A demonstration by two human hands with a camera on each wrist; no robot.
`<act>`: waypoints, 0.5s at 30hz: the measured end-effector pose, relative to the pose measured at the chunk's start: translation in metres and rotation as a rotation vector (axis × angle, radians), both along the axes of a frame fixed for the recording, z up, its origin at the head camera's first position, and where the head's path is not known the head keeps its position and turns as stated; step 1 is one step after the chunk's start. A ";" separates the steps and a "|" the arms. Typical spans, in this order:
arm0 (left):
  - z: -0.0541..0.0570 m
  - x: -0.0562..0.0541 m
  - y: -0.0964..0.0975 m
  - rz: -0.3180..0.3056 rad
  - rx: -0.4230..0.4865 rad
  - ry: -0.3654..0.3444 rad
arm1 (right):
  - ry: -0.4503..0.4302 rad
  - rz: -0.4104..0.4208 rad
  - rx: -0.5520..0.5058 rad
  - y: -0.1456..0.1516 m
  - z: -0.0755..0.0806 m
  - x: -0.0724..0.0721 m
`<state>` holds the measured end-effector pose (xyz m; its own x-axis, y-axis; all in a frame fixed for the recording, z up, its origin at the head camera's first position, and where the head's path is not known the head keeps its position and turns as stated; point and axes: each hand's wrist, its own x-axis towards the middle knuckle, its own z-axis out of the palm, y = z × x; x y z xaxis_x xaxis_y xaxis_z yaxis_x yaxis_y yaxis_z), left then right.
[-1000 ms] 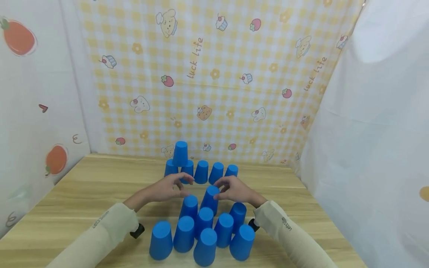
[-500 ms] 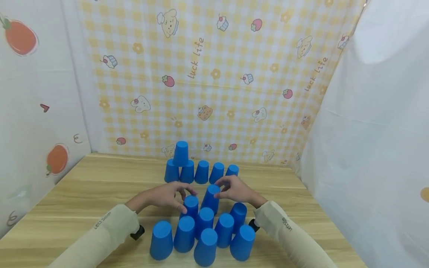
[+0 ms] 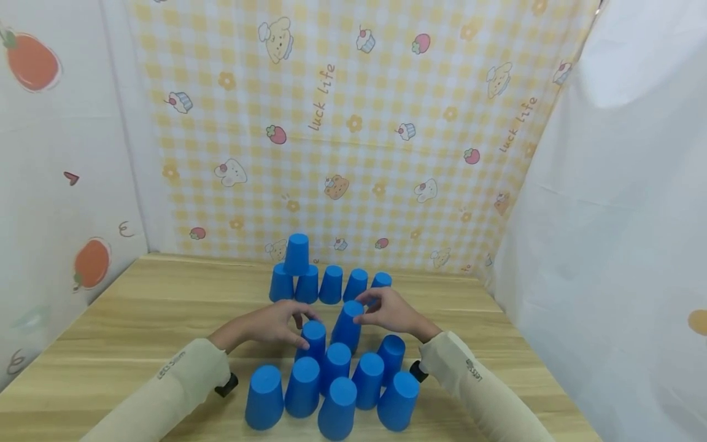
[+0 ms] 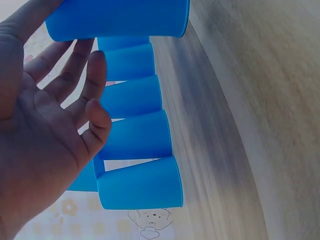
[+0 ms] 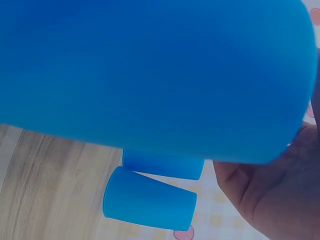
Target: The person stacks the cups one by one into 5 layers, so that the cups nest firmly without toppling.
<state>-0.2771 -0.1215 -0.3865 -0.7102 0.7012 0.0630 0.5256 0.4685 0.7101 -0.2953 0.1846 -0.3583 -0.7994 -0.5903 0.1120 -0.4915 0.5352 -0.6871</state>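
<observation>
My right hand (image 3: 391, 312) pinches an upside-down blue cup (image 3: 345, 330) near its top, thumb on the near side and fingers behind. That cup tilts slightly. To its left, my left hand (image 3: 272, 324) has thumb and fingers round the top of another upturned blue cup (image 3: 315, 336). In the left wrist view, this cup (image 4: 120, 19) lies between the thumb and the fingers, and the little finger is bent free of it. A large blue cup (image 5: 165, 75) fills much of the right wrist view and hides most of the right fingers.
Several upturned blue cups (image 3: 337, 408) stand close together in front of the hands. Behind the hands is a row of blue cups (image 3: 331, 285), with one cup (image 3: 297, 254) stacked across the two leftmost. A checked cloth (image 3: 353, 153) hangs behind the wooden table (image 3: 182, 288).
My left hand has come down and nearer, from beside the cups onto the left cup's top. The cup in my right hand has risen slightly and shifted a little right.
</observation>
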 end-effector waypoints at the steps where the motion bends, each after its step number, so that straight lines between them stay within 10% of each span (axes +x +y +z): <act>1: 0.000 0.000 0.000 0.011 -0.003 0.004 | 0.003 -0.004 -0.003 0.000 0.000 0.000; 15: -0.002 -0.004 0.004 0.189 0.018 0.046 | 0.043 -0.036 -0.033 0.001 0.001 0.003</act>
<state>-0.2809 -0.1172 -0.3884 -0.8252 0.5540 0.1102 0.4617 0.5491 0.6967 -0.2926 0.1860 -0.3575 -0.8138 -0.5570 0.1659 -0.5022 0.5303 -0.6831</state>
